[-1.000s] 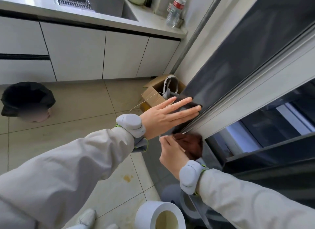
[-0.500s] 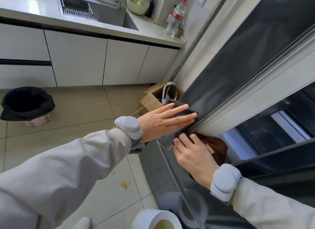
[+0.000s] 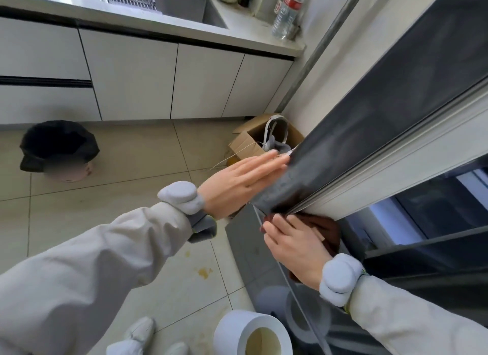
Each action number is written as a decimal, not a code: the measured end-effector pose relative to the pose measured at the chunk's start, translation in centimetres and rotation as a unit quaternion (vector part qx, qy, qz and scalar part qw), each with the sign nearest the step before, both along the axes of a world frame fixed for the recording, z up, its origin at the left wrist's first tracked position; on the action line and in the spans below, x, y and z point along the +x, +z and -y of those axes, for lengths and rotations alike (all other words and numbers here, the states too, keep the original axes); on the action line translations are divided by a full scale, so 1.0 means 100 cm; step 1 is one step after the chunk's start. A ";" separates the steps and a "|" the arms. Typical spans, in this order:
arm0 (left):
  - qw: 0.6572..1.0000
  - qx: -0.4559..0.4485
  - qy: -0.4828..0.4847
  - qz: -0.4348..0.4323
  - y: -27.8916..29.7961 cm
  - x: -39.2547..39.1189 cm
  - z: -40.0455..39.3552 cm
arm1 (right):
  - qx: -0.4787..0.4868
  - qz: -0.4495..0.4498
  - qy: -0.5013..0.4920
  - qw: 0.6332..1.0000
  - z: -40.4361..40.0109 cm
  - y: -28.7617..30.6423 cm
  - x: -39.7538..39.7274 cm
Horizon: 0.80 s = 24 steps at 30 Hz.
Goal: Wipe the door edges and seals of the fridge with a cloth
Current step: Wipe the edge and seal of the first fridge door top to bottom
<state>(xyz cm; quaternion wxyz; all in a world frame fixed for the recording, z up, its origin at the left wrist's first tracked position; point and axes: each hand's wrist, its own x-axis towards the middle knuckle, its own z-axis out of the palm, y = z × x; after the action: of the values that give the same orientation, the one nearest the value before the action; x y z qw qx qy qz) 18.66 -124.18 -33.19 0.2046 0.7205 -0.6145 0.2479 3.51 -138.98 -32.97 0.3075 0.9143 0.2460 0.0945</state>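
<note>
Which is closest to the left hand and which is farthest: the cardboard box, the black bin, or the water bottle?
From the left hand, pressed flat on the fridge door, in the head view:
1. Cardboard box: on the floor just past the fingertips, by the wall.
2. Black bin: on the floor, far left.
3. Water bottle: up on the counter, in the corner.

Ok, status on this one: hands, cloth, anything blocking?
Left hand flat on the fridge door. Right hand presses the brown cloth under its bottom edge. Nothing blocking.
</note>
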 end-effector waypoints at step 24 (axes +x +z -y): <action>0.990 0.134 0.009 -0.038 0.004 0.023 -0.021 | 0.070 0.102 -0.128 0.984 -0.033 0.087 0.027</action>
<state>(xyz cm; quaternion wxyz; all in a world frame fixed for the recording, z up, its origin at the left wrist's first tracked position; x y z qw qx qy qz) 21.00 -122.09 -32.75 0.1270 0.7557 -0.6276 0.1375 6.18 -135.65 -24.30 0.2761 0.9430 0.0875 0.1640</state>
